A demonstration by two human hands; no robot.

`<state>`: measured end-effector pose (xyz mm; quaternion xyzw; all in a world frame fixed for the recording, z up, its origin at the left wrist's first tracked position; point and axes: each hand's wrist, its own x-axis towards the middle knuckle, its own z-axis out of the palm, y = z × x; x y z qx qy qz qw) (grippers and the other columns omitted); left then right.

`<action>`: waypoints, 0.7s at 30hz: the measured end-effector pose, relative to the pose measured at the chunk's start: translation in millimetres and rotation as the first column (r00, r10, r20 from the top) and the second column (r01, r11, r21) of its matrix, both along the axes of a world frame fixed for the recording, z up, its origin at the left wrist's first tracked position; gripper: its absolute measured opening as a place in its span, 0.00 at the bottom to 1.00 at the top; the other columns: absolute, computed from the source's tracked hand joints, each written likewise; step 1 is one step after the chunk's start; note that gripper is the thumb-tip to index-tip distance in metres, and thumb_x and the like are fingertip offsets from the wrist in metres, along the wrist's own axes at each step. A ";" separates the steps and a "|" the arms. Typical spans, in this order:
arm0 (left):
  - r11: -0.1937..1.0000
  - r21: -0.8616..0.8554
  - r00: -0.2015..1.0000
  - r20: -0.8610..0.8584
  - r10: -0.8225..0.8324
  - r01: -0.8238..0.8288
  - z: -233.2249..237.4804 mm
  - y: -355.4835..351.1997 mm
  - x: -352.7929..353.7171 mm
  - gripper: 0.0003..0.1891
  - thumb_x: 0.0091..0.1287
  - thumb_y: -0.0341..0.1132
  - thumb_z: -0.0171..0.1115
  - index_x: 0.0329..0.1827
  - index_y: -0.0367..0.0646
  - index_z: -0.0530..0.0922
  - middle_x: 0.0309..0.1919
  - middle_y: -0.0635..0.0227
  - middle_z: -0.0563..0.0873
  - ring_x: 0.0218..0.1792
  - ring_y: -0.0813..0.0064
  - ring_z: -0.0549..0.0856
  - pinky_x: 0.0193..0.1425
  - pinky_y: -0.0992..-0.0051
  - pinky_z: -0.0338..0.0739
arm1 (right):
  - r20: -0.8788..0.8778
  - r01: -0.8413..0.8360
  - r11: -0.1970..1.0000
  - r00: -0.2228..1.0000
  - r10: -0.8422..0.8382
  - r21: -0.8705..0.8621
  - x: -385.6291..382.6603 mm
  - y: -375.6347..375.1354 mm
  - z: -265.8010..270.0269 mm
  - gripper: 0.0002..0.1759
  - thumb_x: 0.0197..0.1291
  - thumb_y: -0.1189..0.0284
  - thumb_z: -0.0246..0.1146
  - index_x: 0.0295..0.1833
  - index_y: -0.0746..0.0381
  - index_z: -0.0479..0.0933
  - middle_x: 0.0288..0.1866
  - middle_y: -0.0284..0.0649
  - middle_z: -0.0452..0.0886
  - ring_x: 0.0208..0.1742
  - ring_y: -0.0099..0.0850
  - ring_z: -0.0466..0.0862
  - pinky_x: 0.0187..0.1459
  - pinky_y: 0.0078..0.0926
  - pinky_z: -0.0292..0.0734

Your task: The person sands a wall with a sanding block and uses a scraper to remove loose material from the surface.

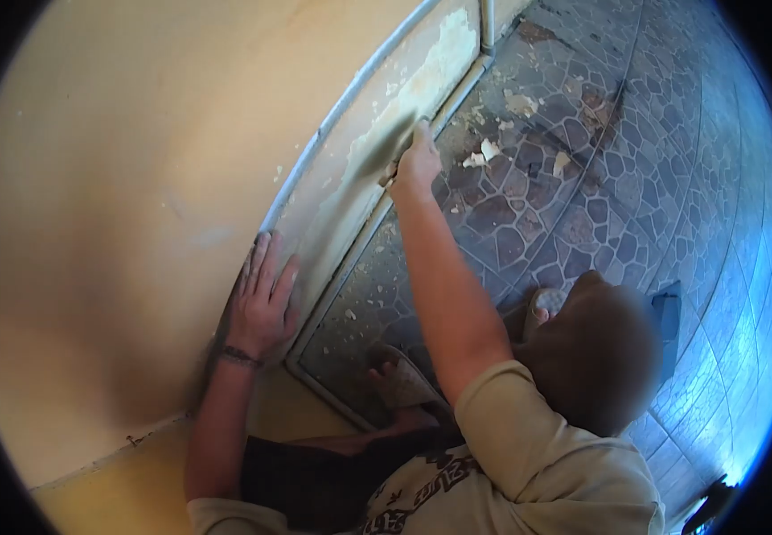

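Observation:
My left hand (264, 308), with a dark band at the wrist, lies with its fingers spread on the tan wall (172, 160), at the lower end of a grey raised strip (316, 141). Farther up, my right hand (417, 169) is closed at the foot of the wall. A small brownish edge shows beside its fingers, but what it holds is blurred and too hidden to name. A dark smear or shadow lies left of that hand, over a pale patch of peeled paint (435, 71) on the lower wall.
Pale paint flakes (490, 149) lie on the stone-patterned floor (573, 223). A thin pipe (346, 267) runs along the wall's foot. Two sandalled feet (399, 383) are below. A blurred dark brown rounded shape (595, 357) covers the lower right, beside a blue-grey object (668, 325).

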<state>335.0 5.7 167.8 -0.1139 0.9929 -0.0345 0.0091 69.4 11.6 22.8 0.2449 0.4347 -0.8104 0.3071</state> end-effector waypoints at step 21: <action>0.676 -0.694 0.924 0.379 0.051 0.247 -60.1 -25.7 -245.5 0.38 0.64 0.42 0.49 0.76 0.36 0.51 0.77 0.67 0.53 0.78 0.71 0.48 0.81 0.66 0.37 | 0.242 0.142 0.932 0.968 -0.061 -0.333 -27.5 42.1 17.8 0.21 0.71 0.52 0.48 0.48 0.59 0.73 0.31 0.39 0.79 0.26 0.32 0.80 0.28 0.31 0.78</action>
